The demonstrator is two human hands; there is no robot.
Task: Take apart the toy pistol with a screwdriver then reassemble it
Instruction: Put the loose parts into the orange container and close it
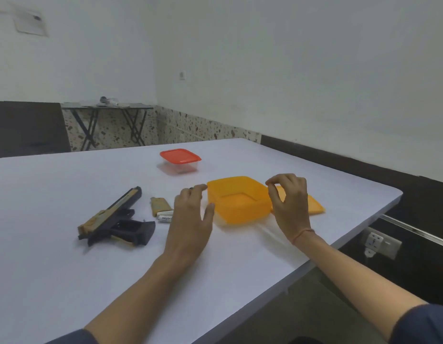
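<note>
Currently, head view: toy pistol [111, 219] lies on the worktop [54, 256], well left of the orange tub [240, 212]. Batteries [166, 218] sit between pistol and tub. At the tub's left rim, the left hand [190, 214] has its fingers spread and loose, holding nothing. Over the tub's right rim, the right hand [290, 202] has its fingers curled, thumb near forefinger; cannot tell whether anything is pinched.

Walls [290, 58]: plain white, meeting at a corner.
Wall base [190, 127]: speckled stone band.
Near furniture: white-topped table [66, 281].
Far furniture: dark folding table [106, 106] with crossed legs, against the wall.
Power socket [381, 242]: white, low right.
</note>
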